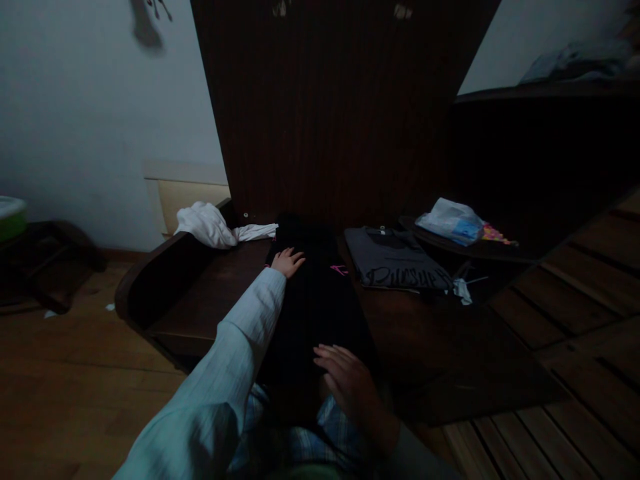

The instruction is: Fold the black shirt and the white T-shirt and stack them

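A black garment (320, 313) with small pink markings lies spread over a dark wooden bench, its near end reaching toward my lap; the dim light hides what kind it is. My left hand (289, 262) rests flat on its far left part, fingers stretched out. Closer to me, my right hand (345, 373) is over the near right part of the garment with its fingers extended and nothing in them. Whether the right hand touches the cloth I cannot tell. A folded dark grey shirt (395, 259) with black lettering lies to the right of the garment.
White cloth (205, 223) hangs over the bench's left armrest (145, 280). A plastic bag (453, 221) sits on a small shelf at the right. A tall dark panel (330, 113) stands behind the bench. At far left is a stool (50, 260) bearing a green container (13, 220).
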